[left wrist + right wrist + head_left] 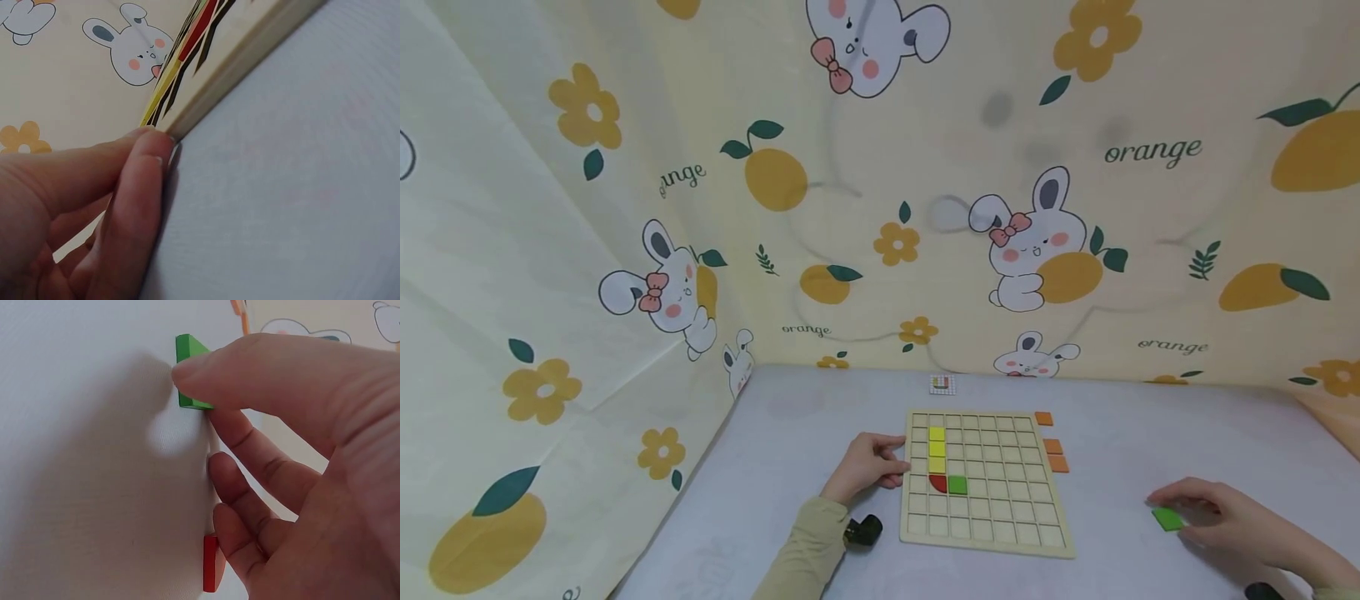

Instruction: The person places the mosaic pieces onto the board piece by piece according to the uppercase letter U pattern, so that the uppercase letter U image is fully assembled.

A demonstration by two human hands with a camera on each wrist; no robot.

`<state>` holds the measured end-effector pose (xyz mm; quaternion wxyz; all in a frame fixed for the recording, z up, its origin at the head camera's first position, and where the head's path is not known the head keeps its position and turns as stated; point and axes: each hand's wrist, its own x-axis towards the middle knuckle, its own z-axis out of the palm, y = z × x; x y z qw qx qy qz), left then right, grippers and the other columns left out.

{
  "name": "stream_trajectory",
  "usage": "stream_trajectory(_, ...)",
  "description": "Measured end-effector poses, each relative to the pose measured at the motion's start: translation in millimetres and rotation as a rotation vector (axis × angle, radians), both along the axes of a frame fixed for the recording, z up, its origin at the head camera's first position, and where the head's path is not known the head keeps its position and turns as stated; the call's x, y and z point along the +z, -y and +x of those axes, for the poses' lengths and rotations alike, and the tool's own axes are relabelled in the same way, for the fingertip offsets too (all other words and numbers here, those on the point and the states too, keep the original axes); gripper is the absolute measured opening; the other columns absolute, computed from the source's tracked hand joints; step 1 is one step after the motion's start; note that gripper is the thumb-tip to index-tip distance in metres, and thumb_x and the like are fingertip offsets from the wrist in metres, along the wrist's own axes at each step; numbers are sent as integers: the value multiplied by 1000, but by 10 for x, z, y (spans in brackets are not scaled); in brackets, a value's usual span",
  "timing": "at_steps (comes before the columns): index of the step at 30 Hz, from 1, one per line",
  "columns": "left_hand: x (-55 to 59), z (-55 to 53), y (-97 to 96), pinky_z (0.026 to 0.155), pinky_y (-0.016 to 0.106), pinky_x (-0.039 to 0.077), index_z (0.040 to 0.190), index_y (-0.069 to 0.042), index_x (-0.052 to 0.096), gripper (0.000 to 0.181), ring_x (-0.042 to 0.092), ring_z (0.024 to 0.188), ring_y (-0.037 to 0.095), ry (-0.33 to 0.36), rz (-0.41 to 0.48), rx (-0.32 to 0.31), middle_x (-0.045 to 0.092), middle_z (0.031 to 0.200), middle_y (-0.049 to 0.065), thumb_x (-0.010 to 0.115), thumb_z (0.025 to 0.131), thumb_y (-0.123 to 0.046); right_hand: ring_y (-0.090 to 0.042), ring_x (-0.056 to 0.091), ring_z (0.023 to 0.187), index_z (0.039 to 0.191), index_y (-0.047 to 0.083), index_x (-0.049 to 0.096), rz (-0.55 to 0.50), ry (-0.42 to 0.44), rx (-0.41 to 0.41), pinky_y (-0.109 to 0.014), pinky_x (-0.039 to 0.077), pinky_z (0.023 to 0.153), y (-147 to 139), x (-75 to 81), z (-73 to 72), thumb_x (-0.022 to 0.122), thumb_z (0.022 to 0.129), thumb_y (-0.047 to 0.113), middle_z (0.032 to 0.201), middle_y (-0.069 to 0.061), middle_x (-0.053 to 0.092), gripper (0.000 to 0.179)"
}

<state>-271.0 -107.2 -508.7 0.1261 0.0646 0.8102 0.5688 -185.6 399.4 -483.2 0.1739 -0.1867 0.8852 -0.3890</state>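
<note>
A light wooden grid board (992,508) lies on the table. In one column sit several yellow square tiles (937,448), with a red quarter-round tile (938,483) below them and a green square tile (957,485) beside the red one. My left hand (867,467) holds the board's left edge; the left wrist view shows thumb and finger (134,194) at its rim. To the right of the board, my right hand (1232,521) pinches another green square tile (183,372) between thumb and finger. Near its little finger is a red tile (210,564), which the hand hides in the head view.
Several orange tiles (1054,447) lie along the board's right side. A small pattern card (942,384) lies behind the board. Printed cloth (925,167) hangs at the back and left of the white table (775,533).
</note>
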Motion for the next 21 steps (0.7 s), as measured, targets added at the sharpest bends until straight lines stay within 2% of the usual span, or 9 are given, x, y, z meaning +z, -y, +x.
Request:
stream_trajectory(7,18,11,-18,55,28,59,126,-3,62,49,64,56,14,6,-6,13,64,74,7,76,80,-3,11,50,98,117,-1,61,-33,10,36,-10,45,76,-37,-17,-25,70,86,11,112,-2,64,35)
stream_trajectory(14,21,11,-19,54,29,59,125,-2,62,48,64,56,14,5,-1,20,64,74,7,77,79,-2,11,49,95,115,1,62,9,25,-8,-11,45,74,-35,-22,-18,71,85,14,113,-13,62,34)
stream_trajectory(21,-3,10,-14,54,29,59,126,-3,62,50,64,56,14,1,-9,20,64,73,6,77,79,-4,9,51,94,114,1,62,9,8,-18,-11,46,74,-16,-45,5,71,85,15,110,-10,62,34)
